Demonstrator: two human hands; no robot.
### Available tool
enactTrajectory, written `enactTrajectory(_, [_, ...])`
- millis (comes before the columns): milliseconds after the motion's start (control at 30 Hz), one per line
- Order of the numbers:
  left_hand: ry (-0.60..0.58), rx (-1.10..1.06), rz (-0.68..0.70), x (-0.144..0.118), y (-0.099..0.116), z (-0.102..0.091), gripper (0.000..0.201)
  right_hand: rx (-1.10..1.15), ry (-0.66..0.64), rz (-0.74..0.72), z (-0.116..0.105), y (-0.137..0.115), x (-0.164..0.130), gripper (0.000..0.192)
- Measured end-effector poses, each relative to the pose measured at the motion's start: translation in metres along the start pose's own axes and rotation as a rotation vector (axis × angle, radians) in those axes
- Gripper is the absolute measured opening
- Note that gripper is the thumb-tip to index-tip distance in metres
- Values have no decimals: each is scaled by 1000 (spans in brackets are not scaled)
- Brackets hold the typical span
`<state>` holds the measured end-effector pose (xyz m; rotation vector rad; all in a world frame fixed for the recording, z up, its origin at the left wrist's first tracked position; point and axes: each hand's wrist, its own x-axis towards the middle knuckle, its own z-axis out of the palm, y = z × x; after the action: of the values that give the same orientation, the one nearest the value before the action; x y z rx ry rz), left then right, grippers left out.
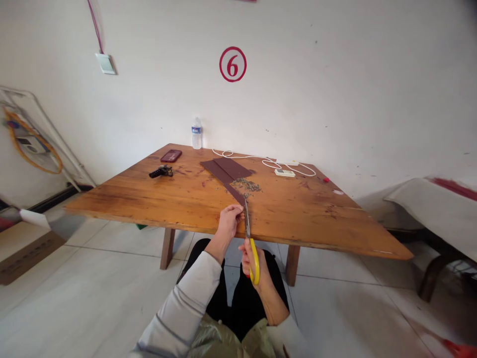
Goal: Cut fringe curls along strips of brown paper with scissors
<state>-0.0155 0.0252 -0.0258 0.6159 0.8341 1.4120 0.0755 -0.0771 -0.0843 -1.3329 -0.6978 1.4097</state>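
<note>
Left hand (228, 221) pinches the brown strip (234, 191); right hand (253, 263) grips yellow-handled scissors (249, 236), blades partly hidden at the surface (149, 199) edge.

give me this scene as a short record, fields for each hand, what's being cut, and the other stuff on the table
left hand: left hand pinches the near end of the brown strip
right hand: right hand holds the yellow-handled scissors, blades at the strip
cut material: brown sheet lying flat, small scraps beside it
table: wooden table
other items: water bottle, red phone, black tool, white cable, white remote
</note>
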Motion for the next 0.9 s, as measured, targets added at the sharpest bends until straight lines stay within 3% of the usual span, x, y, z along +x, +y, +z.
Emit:
enactTrajectory(367, [-9, 11, 10, 0, -1, -1, 25, -8, -20, -4, -4, -2, 0, 91])
enactTrajectory(900, [0, 19, 4, 1, -1, -1, 28, 7, 5, 56, -3, -2, 0, 61])
